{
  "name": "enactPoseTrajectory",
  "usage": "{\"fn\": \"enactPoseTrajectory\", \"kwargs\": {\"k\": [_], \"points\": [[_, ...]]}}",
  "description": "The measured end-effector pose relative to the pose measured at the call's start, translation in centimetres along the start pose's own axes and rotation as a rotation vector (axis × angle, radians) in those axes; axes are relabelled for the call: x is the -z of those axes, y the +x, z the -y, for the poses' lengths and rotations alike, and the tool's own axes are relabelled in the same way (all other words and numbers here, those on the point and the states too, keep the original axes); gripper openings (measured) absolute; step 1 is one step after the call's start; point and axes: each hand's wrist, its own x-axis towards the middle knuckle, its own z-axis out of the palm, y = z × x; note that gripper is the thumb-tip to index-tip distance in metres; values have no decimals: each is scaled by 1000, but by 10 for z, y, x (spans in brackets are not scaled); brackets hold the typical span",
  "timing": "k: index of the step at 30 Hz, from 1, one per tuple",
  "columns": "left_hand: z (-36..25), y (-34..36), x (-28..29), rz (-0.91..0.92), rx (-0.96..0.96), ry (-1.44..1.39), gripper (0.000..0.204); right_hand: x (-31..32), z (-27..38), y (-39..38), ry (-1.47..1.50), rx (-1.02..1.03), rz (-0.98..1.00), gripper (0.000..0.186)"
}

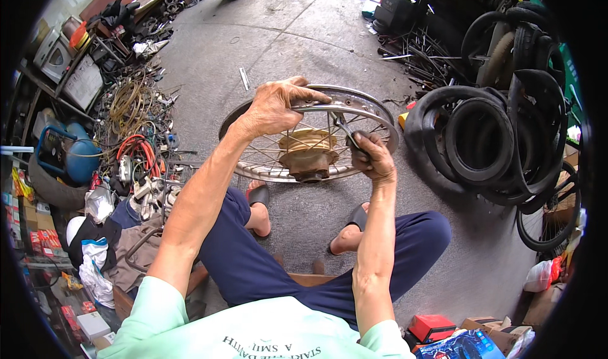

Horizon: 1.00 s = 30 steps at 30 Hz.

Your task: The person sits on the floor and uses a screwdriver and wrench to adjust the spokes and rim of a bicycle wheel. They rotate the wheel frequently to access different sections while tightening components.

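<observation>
A spoked metal wheel (373,116) is held tilted in front of my knees, with a tan and brown hub (308,150) at its middle. My left hand (277,107) grips the rim at the near upper side, its index finger stretched along the metal and the thumb below. Closed around a slim silver hand tool (342,126) is my right hand (374,156), inside the rim's right part. The tool's head meets a spoke close to the rim; whether it is a wrench or pliers I cannot tell.
Black tyres (479,137) are piled at the right, beside a heap of dark metal rods (423,58). Tangled cables (136,99) and a blue tank (81,151) lie at the left. A metal strip (244,78) is on the concrete floor (266,29). Boxes (432,327) stand near my right side.
</observation>
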Motion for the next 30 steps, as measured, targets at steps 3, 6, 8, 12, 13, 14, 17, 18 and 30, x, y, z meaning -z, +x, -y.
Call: {"fn": "enactPoseTrajectory", "kwargs": {"k": [3, 6, 8, 12, 13, 14, 17, 18, 30], "points": [[-11, 0, 1, -17, -10, 27, 63, 11, -21, 11, 137, 24, 132, 22], [-9, -3, 3, 2, -3, 36, 65, 10, -23, 14, 18, 20, -8, 21], [-4, -3, 2, 10, 26, 23, 67, -1, -7, 9, -114, 0, -200, 20], [-4, 3, 3, 38, 70, -36, 67, 3, 60, 4, -488, 29, -176, 22], [-5, 2, 4, 37, 78, -59, 67, 1, 69, 4, -590, -37, -190, 19], [-6, 2, 4, 37, 85, -82, 67, 3, 67, 5, -514, -29, -179, 18], [-3, 7, 2, 59, 124, -15, 67, 17, 47, 14, -291, 1, -160, 14], [0, 5, 1, 22, 86, -10, 67, 18, 36, 17, -192, -15, -137, 17], [13, -4, 5, 7, 44, -64, 63, -2, -7, -12, -163, 200, -353, 19]]}}
